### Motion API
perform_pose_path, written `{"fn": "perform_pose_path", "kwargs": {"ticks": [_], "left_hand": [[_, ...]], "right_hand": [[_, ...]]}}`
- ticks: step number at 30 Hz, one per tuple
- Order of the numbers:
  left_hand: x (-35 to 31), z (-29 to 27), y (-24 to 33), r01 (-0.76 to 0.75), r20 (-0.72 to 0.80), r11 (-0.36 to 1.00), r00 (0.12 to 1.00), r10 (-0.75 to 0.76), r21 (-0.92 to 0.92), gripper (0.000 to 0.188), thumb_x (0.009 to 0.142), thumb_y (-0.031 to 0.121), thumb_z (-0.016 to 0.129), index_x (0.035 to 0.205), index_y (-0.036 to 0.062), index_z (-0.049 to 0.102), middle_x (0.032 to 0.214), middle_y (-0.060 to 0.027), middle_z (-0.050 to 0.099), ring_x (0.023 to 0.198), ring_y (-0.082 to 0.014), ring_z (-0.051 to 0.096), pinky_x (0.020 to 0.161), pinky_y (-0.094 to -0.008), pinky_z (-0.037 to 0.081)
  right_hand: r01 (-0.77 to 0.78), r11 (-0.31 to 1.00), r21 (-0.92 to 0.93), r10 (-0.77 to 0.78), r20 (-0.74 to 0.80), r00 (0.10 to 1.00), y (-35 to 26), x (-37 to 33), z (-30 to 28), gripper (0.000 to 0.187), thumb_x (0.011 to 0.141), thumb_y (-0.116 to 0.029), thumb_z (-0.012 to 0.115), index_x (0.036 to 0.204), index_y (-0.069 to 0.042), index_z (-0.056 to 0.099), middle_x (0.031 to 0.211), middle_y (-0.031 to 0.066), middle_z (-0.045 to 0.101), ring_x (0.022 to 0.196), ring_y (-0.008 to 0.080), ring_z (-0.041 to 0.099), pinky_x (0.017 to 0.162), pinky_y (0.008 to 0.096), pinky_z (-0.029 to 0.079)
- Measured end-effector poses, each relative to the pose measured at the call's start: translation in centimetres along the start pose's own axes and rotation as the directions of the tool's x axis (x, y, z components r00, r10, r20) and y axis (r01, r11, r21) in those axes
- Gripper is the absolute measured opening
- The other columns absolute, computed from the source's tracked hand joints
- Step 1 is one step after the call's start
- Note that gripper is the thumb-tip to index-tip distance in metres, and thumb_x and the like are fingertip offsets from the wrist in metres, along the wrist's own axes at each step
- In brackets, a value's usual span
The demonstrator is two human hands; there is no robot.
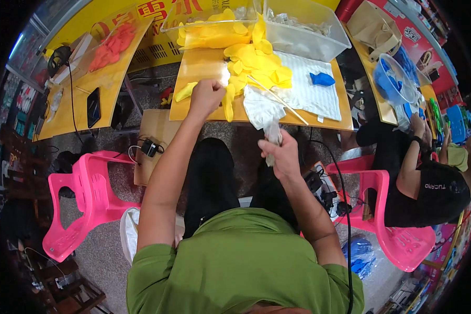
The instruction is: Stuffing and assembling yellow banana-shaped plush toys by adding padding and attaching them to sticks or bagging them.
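Observation:
My left hand (pixel 208 98) is closed in a fist-like pinch over the table's front left part. Whatever its fingers hold, if anything, is hidden. Limp yellow pieces with rounded ends lie on both sides of it: one yellow piece (pixel 185 91) to the left, another yellow piece (pixel 228 103) to the right. Just off the table's front edge, my right hand (pixel 283 157) grips a crumpled, translucent greyish piece (pixel 272 132). Behind that piece a white cloth (pixel 261 106) hangs over the edge. A thin wooden stick (pixel 285 103) lies slantwise across the cloth and tabletop.
A yellow heap (pixel 259 65) spreads across the table (pixel 186 68). Behind it stand a clear bin (pixel 309 44) of greyish pieces and another of yellow ones. A blue piece (pixel 322 79) rests on the white cloth. Pink chairs (pixel 89 193) flank me; another person (pixel 429 183) sits at right.

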State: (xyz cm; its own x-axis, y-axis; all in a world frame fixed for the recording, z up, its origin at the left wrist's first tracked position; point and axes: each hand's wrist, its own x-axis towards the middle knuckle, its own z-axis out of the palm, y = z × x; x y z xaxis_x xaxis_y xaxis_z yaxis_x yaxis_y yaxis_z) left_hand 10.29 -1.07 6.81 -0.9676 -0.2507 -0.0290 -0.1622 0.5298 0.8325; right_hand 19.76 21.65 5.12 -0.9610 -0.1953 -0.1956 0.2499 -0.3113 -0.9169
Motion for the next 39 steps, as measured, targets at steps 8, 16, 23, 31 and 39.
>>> {"fn": "perform_pose_path", "kwargs": {"ticks": [8,16,23,31,39], "left_hand": [[-10.4,2.7,0.6,-0.145,-0.012,0.972,0.989,0.146,-0.183,0.01,0.071,0.008,0.065,0.074,-0.0018,0.064,0.066,-0.0115,0.064,0.059,-0.0185,0.062,0.057,-0.0303,0.048],[-13.7,2.4,-0.1,-0.141,-0.003,0.983,0.99,0.142,-0.115,0.012,0.071,0.007,0.064,0.078,-0.0022,0.064,0.071,-0.0144,0.065,0.064,-0.0241,0.065,0.06,-0.0325,0.05],[-14.7,3.4,-1.3,-0.099,-0.065,0.995,0.993,0.099,0.004,0.009,0.074,0.009,0.064,0.073,0.0003,0.061,0.071,-0.0141,0.065,0.067,-0.0281,0.065,0.061,-0.036,0.05],[-15.8,4.0,-1.1,-0.127,-0.077,0.987,0.988,0.135,0.103,0.01,0.077,0.01,0.063,0.077,0.002,0.056,0.075,-0.0131,0.061,0.072,-0.0311,0.062,0.063,-0.0401,0.047],[-16.5,4.3,-1.5,-0.28,-0.064,0.958,0.959,0.276,-0.059,0.012,0.08,0.007,0.059,0.08,0.0006,0.049,0.082,-0.0131,0.051,0.079,-0.032,0.054,0.069,-0.0396,0.043]], "right_hand": [[0.109,0.994,-0.032,-0.112,-0.106,0.988,-0.9,1.3,4.6,0.023,0.07,0.002,0.072,0.088,-0.002,0.057,0.068,0.0014,0.057,0.053,0.0071,0.051,0.048,0.0203,0.041],[0.188,0.942,-0.279,-0.231,-0.131,0.964,1.7,0.8,2.7,0.021,0.07,0.006,0.068,0.086,-0.001,0.056,0.071,0.0006,0.057,0.055,0.0058,0.05,0.048,0.0195,0.04],[0.045,0.926,-0.375,-0.077,-0.069,0.995,2.0,-0.4,2.1,0.016,0.079,-0.008,0.069,0.088,-0.003,0.057,0.065,-0.0005,0.054,0.052,0.0061,0.049,0.046,0.0203,0.038],[-0.045,0.986,-0.164,0.077,0.193,0.978,2.6,-3.5,1.8,0.017,0.092,-0.019,0.056,0.086,-0.003,0.061,0.065,0.0,0.054,0.053,0.008,0.049,0.05,0.0216,0.04],[0.109,0.964,-0.243,-0.08,0.124,0.989,4.3,-3.6,1.2,0.021,0.09,-0.018,0.056,0.102,-0.002,0.064,0.069,0.0026,0.058,0.055,0.0076,0.052,0.051,0.0231,0.042]]}}
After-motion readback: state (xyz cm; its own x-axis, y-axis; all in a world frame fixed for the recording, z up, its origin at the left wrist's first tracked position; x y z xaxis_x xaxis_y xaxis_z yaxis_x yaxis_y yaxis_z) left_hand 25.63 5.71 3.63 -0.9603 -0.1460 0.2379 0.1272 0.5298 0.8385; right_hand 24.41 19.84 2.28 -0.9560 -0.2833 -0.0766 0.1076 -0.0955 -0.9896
